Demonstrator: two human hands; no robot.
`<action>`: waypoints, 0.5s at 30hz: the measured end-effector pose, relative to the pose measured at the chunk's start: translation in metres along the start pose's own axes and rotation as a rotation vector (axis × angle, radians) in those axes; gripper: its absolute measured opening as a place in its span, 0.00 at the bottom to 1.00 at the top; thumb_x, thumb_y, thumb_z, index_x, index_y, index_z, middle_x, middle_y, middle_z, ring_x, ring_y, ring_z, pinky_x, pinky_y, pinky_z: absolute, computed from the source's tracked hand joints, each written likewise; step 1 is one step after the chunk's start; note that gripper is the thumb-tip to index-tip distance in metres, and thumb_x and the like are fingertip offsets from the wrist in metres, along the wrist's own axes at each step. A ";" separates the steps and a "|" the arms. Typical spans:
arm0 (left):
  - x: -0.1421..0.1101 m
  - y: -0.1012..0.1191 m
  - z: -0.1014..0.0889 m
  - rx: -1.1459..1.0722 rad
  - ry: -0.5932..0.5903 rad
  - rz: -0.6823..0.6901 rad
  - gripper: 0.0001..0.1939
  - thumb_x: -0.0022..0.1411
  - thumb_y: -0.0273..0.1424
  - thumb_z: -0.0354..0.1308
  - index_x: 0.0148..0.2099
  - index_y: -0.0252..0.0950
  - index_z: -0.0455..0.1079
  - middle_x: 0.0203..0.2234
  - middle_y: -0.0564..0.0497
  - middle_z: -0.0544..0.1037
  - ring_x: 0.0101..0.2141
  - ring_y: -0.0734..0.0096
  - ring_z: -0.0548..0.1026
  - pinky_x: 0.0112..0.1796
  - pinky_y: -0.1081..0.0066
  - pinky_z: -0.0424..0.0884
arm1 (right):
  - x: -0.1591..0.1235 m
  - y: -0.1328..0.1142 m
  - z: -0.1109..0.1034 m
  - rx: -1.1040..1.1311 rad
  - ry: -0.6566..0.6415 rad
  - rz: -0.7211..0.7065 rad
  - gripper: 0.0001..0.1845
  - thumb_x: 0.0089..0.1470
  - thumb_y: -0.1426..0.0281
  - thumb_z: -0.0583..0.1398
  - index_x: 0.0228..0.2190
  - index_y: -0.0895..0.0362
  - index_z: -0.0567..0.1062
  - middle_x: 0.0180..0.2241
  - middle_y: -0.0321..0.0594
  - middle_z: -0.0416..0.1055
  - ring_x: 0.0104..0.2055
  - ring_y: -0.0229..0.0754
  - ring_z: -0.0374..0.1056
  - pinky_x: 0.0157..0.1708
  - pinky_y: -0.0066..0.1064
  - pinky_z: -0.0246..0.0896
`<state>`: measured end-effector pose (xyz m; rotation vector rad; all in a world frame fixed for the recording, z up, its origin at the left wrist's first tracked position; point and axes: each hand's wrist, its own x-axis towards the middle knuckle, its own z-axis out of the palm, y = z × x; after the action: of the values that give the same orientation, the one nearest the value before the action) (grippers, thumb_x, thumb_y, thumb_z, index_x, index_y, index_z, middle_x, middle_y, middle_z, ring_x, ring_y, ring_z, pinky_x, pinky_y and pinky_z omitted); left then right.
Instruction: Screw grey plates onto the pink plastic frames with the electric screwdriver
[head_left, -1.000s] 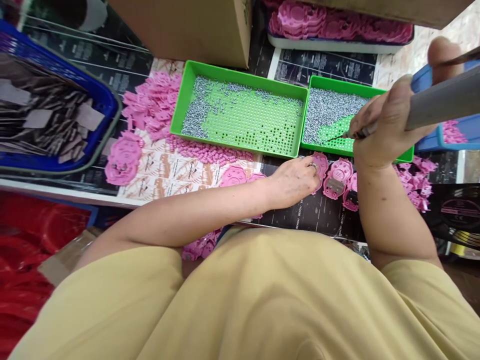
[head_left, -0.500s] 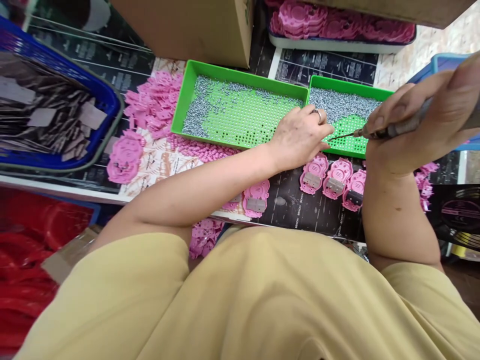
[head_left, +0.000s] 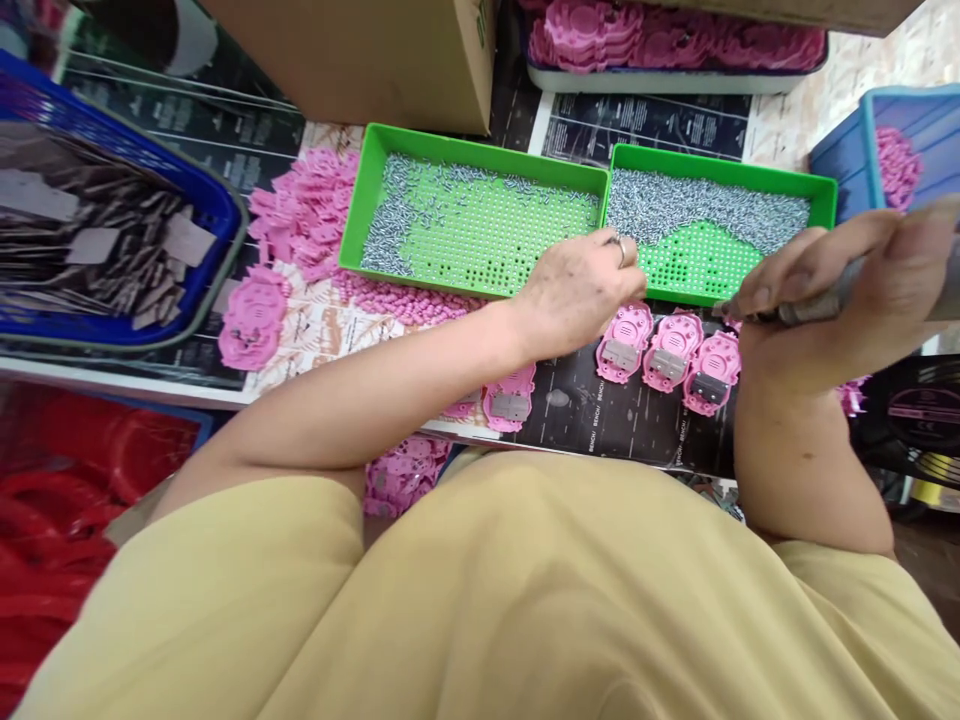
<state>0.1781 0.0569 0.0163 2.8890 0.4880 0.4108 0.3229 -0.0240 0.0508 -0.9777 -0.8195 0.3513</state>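
Note:
My left hand (head_left: 581,290), with a ring on one finger, is closed at the near edge of the left green tray (head_left: 487,158), where the two trays meet. What its pinched fingers hold is too small to make out. My right hand (head_left: 855,275) is wrapped round a grey power screwdriver (head_left: 814,303), whose front end points left past the near edge of the right green tray (head_left: 821,200). Small silvery screws (head_left: 697,200) lie in both trays. Just below are three pink plastic housings (head_left: 624,342) in a row, each bearing a plate; the rightmost plate is dark.
On the left stands a blue basket (head_left: 232,215) of flat dark pieces. Loose pink parts (head_left: 307,215) are heaped beside the trays. A cardboard box (head_left: 397,70) and a white-rimmed tray (head_left: 660,82) stand behind. At right is a blue bin (head_left: 847,150).
My left hand has moved left and slightly nearer me. My right hand has lowered the screwdriver from over the right tray to its near edge, uncovering the rightmost housing.

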 end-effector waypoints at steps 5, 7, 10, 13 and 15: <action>-0.039 0.020 0.005 -0.029 -0.022 0.095 0.11 0.70 0.33 0.54 0.39 0.33 0.74 0.35 0.47 0.78 0.37 0.66 0.75 0.32 0.70 0.65 | -0.024 -0.019 -0.003 0.088 -0.196 -0.028 0.33 0.54 0.56 0.63 0.11 0.56 0.53 0.10 0.28 0.42 0.10 0.30 0.54 0.06 0.21 0.51; -0.045 0.024 0.009 -0.069 -0.058 0.089 0.11 0.69 0.35 0.56 0.38 0.33 0.74 0.34 0.48 0.77 0.36 0.67 0.75 0.33 0.71 0.66 | -0.030 -0.025 -0.004 0.124 -0.360 -0.098 0.31 0.59 0.59 0.60 0.12 0.58 0.54 0.11 0.29 0.45 0.12 0.28 0.58 0.10 0.18 0.58; -0.046 0.026 0.013 -0.146 -0.094 0.064 0.11 0.70 0.35 0.56 0.38 0.33 0.73 0.34 0.48 0.77 0.35 0.68 0.75 0.34 0.71 0.67 | -0.036 -0.032 -0.003 0.161 -0.454 -0.153 0.27 0.62 0.63 0.57 0.15 0.59 0.57 0.13 0.28 0.52 0.14 0.26 0.60 0.13 0.16 0.61; -0.046 0.029 0.016 -0.214 -0.094 0.052 0.11 0.70 0.34 0.55 0.39 0.33 0.74 0.36 0.48 0.78 0.36 0.68 0.76 0.37 0.71 0.69 | -0.042 -0.037 0.000 0.174 -0.452 -0.155 0.25 0.62 0.65 0.56 0.16 0.58 0.58 0.13 0.28 0.52 0.13 0.26 0.57 0.11 0.16 0.57; -0.047 0.031 0.016 -0.243 -0.088 0.051 0.11 0.70 0.35 0.55 0.40 0.33 0.74 0.36 0.47 0.78 0.37 0.68 0.77 0.38 0.71 0.70 | -0.048 -0.040 0.001 0.130 -0.405 -0.133 0.26 0.61 0.63 0.57 0.15 0.57 0.57 0.13 0.28 0.49 0.12 0.27 0.55 0.11 0.19 0.57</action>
<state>0.1495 0.0093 -0.0036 2.6747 0.3260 0.3243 0.2873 -0.0736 0.0629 -0.7347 -1.2072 0.4901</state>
